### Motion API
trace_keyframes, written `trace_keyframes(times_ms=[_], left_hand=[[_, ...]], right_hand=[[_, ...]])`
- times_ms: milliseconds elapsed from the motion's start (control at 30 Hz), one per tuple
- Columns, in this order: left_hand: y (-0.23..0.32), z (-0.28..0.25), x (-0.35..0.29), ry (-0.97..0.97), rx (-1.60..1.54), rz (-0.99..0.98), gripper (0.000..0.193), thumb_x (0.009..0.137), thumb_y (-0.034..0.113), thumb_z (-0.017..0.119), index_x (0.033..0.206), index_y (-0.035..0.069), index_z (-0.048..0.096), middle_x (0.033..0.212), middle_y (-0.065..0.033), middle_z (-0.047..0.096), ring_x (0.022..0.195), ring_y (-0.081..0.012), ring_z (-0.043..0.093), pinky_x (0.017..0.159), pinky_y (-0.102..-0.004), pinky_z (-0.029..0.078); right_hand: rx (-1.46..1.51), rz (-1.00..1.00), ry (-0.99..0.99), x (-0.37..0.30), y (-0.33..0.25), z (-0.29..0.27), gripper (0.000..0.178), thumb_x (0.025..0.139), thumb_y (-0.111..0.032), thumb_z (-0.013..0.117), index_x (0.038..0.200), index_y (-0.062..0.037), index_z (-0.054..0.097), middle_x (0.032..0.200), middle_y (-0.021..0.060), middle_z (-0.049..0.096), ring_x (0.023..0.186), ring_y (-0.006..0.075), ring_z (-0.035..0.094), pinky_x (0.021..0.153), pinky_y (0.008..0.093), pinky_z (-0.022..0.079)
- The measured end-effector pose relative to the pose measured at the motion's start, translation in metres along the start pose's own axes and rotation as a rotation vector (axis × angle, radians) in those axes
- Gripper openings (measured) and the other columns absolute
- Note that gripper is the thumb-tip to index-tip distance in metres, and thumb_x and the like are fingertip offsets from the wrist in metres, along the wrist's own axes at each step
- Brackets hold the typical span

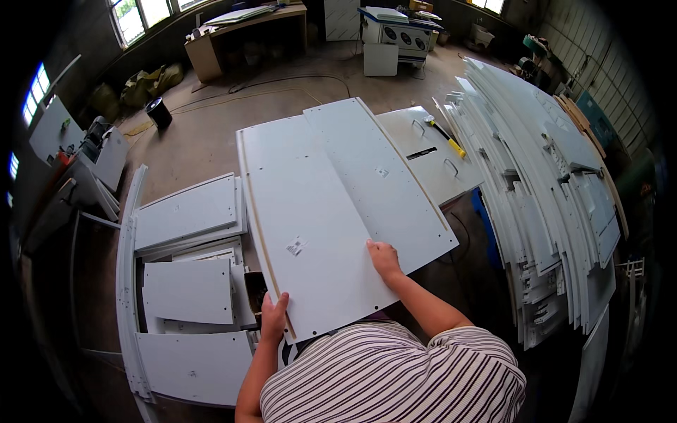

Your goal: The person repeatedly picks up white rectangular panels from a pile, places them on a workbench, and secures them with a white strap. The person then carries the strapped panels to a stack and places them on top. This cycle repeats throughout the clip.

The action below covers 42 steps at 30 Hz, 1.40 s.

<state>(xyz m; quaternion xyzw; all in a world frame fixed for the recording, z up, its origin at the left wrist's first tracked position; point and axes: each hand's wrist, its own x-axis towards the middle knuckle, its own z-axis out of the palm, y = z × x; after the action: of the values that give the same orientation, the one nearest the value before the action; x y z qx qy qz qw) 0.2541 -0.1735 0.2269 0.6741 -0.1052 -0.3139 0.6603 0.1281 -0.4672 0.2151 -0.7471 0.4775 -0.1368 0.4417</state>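
Note:
A long white panel [310, 204] with drilled holes, a small label and a tan strip along its left edge lies in front of me. My left hand [273, 317] grips its near left corner, thumb on top and fingers mostly hidden. At the right edge of the same panel, near its front end, my right hand [384, 261] is closed on it. A second white panel [384, 169], also drilled and with a tan strip, lies partly under the first and shows to its right. The near end of the held panel comes close to my striped shirt.
Stacked smaller white panels [187, 292] lie at left beside a long white strip [129, 282]. A yellow-handled hammer [448, 137] rests on a panel with handles [430, 158]. Tall piles of white boards [522, 176] stand right. Behind are a desk [247, 28] and a black bucket [159, 113].

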Motion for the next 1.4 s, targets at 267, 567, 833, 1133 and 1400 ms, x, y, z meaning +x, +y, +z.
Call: trace_keyframes(times_ms=[267,567,833,1133,1400], left_hand=[[-0.022,0.123,0.082,-0.238,0.004,-0.019,0.034,0.091,0.028,0.058,0.105,-0.002,0.054,0.089,-0.0044,0.059,0.080,-0.0097,0.052,0.071,-0.0264,0.044],[-0.081,0.256,0.125,-0.159,0.860,-0.004,0.059,0.088,0.042,0.056,0.114,-0.010,0.046,0.104,-0.0321,0.058,0.104,-0.0435,0.054,0.087,-0.0430,0.044],[-0.110,0.295,0.119,0.028,0.702,-0.269,0.029,0.087,0.031,0.058,0.087,0.003,0.066,0.077,-0.0154,0.065,0.068,-0.0238,0.062,0.062,-0.0379,0.048],[-0.111,0.344,0.102,-0.202,0.012,-0.550,0.022,0.088,0.020,0.063,0.094,-0.001,0.064,0.078,-0.0009,0.061,0.071,-0.0090,0.057,0.060,-0.0232,0.046],[-0.108,0.386,0.111,-0.593,0.281,-0.501,0.047,0.075,0.031,0.077,0.094,-0.008,0.059,0.079,-0.0134,0.066,0.069,-0.0154,0.064,0.061,-0.0263,0.051]], right_hand=[[-0.119,0.014,0.169,0.068,0.079,-0.097,0.051,0.084,-0.043,0.059,0.070,0.0051,0.057,0.065,0.0189,0.058,0.063,0.0300,0.056,0.062,0.0431,0.043],[-0.625,-0.328,0.196,0.195,0.175,-0.182,0.065,0.080,-0.052,0.060,0.110,0.0054,0.052,0.099,0.0262,0.061,0.091,0.0435,0.058,0.083,0.0477,0.045],[0.149,0.269,-0.377,0.221,0.282,-0.177,0.070,0.091,-0.058,0.035,0.106,0.0067,0.056,0.105,0.0282,0.060,0.104,0.0417,0.055,0.085,0.0474,0.043],[-0.187,0.186,0.029,0.194,0.298,-0.236,0.068,0.094,-0.058,0.027,0.099,0.0010,0.061,0.097,0.0285,0.060,0.099,0.0462,0.053,0.083,0.0495,0.041],[-0.322,0.237,0.166,0.165,0.322,-0.298,0.064,0.095,-0.054,0.031,0.096,0.0018,0.064,0.091,0.0277,0.061,0.092,0.0462,0.055,0.079,0.0485,0.043]])
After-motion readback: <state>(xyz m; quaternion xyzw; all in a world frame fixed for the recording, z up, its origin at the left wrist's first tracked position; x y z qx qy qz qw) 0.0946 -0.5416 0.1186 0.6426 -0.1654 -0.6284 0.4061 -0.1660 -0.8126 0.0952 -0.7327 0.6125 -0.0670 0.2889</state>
